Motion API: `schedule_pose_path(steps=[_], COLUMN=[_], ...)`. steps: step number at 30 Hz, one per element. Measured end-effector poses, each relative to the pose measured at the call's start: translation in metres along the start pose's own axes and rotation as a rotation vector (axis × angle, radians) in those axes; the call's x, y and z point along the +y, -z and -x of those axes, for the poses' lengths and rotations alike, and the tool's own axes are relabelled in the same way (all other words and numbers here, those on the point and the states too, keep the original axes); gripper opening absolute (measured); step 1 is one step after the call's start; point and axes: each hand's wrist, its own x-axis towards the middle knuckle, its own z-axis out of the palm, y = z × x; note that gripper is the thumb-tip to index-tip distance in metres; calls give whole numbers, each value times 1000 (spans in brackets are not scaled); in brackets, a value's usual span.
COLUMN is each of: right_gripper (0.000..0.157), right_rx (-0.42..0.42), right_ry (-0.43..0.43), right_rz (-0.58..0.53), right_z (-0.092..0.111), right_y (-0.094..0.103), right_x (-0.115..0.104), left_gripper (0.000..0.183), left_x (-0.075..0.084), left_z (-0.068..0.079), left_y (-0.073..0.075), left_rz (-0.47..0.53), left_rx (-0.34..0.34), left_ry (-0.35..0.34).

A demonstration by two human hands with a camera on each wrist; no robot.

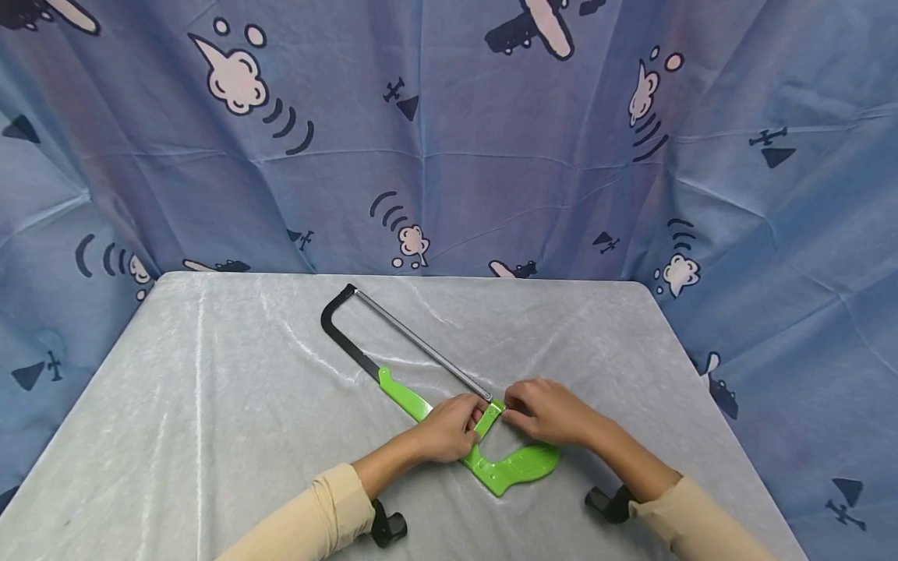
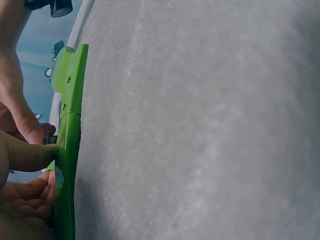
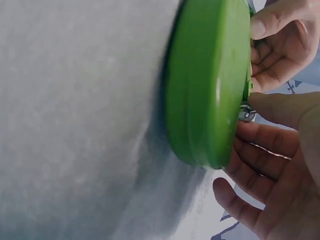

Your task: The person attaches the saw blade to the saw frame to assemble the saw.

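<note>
A hacksaw (image 1: 403,396) with a green handle and frame, a black front bow and a grey metal blade bar (image 1: 424,344) lies slantwise on the table, its black end pointing to the far left. My left hand (image 1: 449,428) grips the green frame just ahead of the handle (image 1: 525,465), thumb and fingers on either side of it. At the blade's near end, my right hand (image 1: 550,409) pinches the small metal wing nut (image 3: 246,113) between thumb and fingers. In the right wrist view the green handle hides part of the fingers.
A pale grey plush cloth covers the table (image 1: 231,436). Behind it hangs a blue curtain (image 1: 449,179) printed with planes and clouds. Black wrist cameras (image 1: 388,525) sit below both beige sleeves (image 1: 309,514).
</note>
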Motion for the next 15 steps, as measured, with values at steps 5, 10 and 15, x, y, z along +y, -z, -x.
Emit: schedule_pose_path(steps=[5,10,15], right_gripper=[11,13,15], right_rx=[-27,-53,-103], right_ry=[-2,-5,-38], right_rz=[-22,-75,-251], right_z=[0,0,-1], right_y=[2,1,-1], right_x=[1,3,8], left_gripper=[26,27,28], left_x=[0,0,-1], left_z=[0,0,0], left_y=[0,0,0], left_rz=[6,5,7], left_rx=[-2,-1,0], left_ry=[1,-3,-1])
